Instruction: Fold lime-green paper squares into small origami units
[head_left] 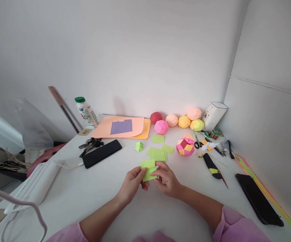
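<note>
Both my hands hold one small lime-green paper square (pixel 148 169) just above the white table (pixel 105 191). My left hand (pixel 132 183) pinches its left edge, fingers closed. My right hand (pixel 167 178) pinches its right edge, fingers closed too. The paper is partly folded. Just beyond it lie several loose green squares (pixel 159 154) and a small folded green piece (pixel 139 146).
A pink-and-yellow paper ball (pixel 185 146) sits right of the squares, and several paper balls (pixel 184 121) line the wall. Orange sheets (pixel 120 127), keys (pixel 90 144), a black phone (pixel 101 153), a bottle (pixel 86 112), scissors (pixel 197 142), a cutter (pixel 212 165) and a second phone (pixel 258 198) lie around.
</note>
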A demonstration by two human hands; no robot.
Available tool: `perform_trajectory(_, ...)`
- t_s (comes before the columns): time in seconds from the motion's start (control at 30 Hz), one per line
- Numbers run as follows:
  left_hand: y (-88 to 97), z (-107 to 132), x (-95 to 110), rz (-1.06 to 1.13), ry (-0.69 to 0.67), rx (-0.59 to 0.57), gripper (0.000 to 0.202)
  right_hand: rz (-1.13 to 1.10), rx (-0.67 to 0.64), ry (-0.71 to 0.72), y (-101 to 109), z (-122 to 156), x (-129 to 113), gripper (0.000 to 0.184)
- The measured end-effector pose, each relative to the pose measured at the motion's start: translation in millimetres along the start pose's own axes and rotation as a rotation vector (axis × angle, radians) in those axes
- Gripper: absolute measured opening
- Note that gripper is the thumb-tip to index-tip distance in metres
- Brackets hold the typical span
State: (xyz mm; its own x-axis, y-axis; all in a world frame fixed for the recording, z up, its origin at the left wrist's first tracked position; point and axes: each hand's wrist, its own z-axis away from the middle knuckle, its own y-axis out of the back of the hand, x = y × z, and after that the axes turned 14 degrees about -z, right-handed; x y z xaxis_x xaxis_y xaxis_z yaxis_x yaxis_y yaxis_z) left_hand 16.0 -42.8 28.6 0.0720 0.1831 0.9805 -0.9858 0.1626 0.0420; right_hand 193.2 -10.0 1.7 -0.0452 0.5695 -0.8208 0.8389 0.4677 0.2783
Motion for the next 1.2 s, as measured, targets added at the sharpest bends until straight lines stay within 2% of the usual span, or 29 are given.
perform_trajectory(0.07,-1.0,1,-1,-0.022,-0.008,-0.007,0.037,-0.020,-0.009,-0.021,0,-1,0,0.013)
perform_trajectory(0.2,-2.1,0,-4,-0.072,-0.025,-0.006,0.036,-0.089,0.029,-0.062,0,-6,-5,0.015)
perform_trajectory(0.43,-2.5,2,-4,-0.096,-0.079,-0.117,0.040,-0.303,0.186,-0.369,-2,-9,-16,0.021)
perform_trajectory(0.6,-4.1,3,-4,-0.062,-0.111,-0.161,0.032,-0.316,0.207,-0.353,-3,-10,-22,0.018)
perform_trajectory(0.8,-5.2,1,-10,-0.064,-0.096,-0.157,0.033,-0.337,0.259,-0.351,-6,-9,-22,0.020)
perform_trajectory(1.2,-4.9,1,-11,-0.054,-0.099,-0.152,0.032,-0.362,0.264,-0.357,-6,-7,-19,0.016)
